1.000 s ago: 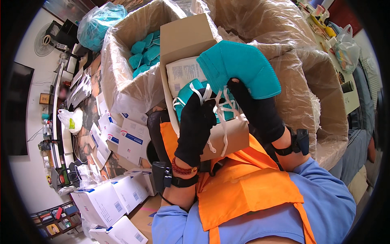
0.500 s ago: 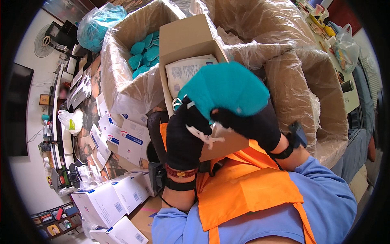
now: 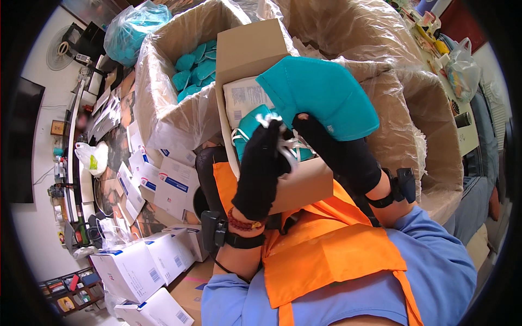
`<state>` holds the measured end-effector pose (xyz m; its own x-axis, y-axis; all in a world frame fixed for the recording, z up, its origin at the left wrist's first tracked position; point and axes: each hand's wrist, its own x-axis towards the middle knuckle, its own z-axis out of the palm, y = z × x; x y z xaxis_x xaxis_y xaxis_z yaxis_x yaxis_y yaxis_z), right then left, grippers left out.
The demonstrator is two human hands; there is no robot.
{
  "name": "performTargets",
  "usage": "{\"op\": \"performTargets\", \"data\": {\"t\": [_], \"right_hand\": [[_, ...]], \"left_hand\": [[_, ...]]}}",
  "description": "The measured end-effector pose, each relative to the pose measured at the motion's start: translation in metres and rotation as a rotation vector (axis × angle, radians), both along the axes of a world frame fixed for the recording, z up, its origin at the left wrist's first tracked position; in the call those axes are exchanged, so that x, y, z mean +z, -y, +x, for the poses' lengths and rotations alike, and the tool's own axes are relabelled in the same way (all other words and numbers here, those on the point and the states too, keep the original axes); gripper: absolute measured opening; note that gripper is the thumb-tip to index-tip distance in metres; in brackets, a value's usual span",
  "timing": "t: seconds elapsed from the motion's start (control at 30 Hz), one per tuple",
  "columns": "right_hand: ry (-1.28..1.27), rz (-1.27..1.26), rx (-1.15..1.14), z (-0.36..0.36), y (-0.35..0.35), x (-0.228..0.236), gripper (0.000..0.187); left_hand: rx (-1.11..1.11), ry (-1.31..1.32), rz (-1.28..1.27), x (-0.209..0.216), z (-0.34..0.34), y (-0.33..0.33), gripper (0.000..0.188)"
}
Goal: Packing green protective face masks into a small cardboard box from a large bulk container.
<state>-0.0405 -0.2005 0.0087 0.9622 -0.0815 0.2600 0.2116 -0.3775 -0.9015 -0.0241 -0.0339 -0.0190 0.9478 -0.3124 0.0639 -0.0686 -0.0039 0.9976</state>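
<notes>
A teal folded face mask point(image 3: 326, 98) is held up by my right hand point(image 3: 326, 144), whose black-gloved fingers grip its lower edge. My left hand point(image 3: 261, 163), also in a black glove, is closed on white elastic straps point(image 3: 290, 151), bunched at its fingertips; whether these belong to the held mask I cannot tell. Both hands are over an open cardboard box point(image 3: 251, 46) in front of me. Inside it lie printed white packets point(image 3: 242, 96) and teal masks point(image 3: 253, 122) with white straps. The raised mask hides part of the box's right side.
Behind and left, a plastic-lined carton point(image 3: 157, 81) holds many teal masks. Larger lined cartons point(image 3: 375, 98) stand behind and right. White printed boxes point(image 3: 128, 274) are stacked at lower left, and flat white cartons point(image 3: 176, 187) lie on the floor. A bag of teal items point(image 3: 136, 32) sits at far left.
The mask has moved right and tilted, held by my right hand alone. My left hand has drawn away from it with white straps in its fingers, and teal masks in the box now show.
</notes>
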Motion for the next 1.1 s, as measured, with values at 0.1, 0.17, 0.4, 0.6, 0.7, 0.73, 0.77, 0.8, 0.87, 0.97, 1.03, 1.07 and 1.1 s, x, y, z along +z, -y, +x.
{"op": "performTargets", "data": {"t": [0.1,0.17,0.4,0.6,0.7,0.73,0.77,0.8,0.87,0.97,1.03,1.07,1.1], "right_hand": [[0.139,-0.149,-0.079,0.005,0.006,-0.008,0.019],[0.14,-0.132,-0.123,0.013,0.004,-0.004,0.02],[-0.052,0.028,-0.018,0.015,0.022,-0.024,0.026],[0.355,-0.372,0.445,-0.004,0.006,0.003,0.033],[0.447,-0.424,0.412,0.007,0.01,0.017,0.037],[0.188,-0.266,0.285,-0.002,0.012,-0.003,0.038],[-0.062,-0.107,0.151,-0.01,0.018,-0.022,0.04],[-0.229,0.069,0.213,-0.006,0.022,-0.022,0.039],[-0.096,-0.048,0.228,0.005,0.018,-0.01,0.04],[-0.048,-0.002,0.251,0.017,0.018,-0.012,0.038],[-0.117,0.182,0.287,0.021,0.023,-0.016,0.037],[-0.301,0.375,0.418,0.023,0.027,-0.02,0.035],[-0.484,0.566,0.539,0.023,0.029,-0.022,0.034]], "left_hand": [[-0.094,0.531,0.3,-0.027,0.004,-0.001,0.042],[-0.149,0.351,0.094,-0.03,0.0,-0.001,0.051],[-0.18,0.307,0.062,-0.008,0.005,-0.007,0.039],[0.348,-0.066,-0.296,-0.021,0.052,-0.061,0.02],[-0.622,-0.31,-1.388,-0.038,0.076,-0.103,0.017],[-0.244,-0.241,-0.98,-0.031,0.054,-0.077,0.02],[0.104,-0.157,-0.555,-0.019,0.038,-0.053,0.023],[0.08,0.134,0.175,0.005,0.031,-0.04,0.042],[-0.029,0.253,0.207,-0.034,0.028,-0.059,0.045],[-0.185,0.122,0.222,0.013,0.041,-0.04,0.037],[-0.233,-0.204,0.189,0.023,0.053,-0.037,0.031],[-0.059,-0.115,0.121,0.012,0.065,-0.042,0.029],[0.103,-0.024,0.05,0.008,0.077,-0.046,0.03]]}}
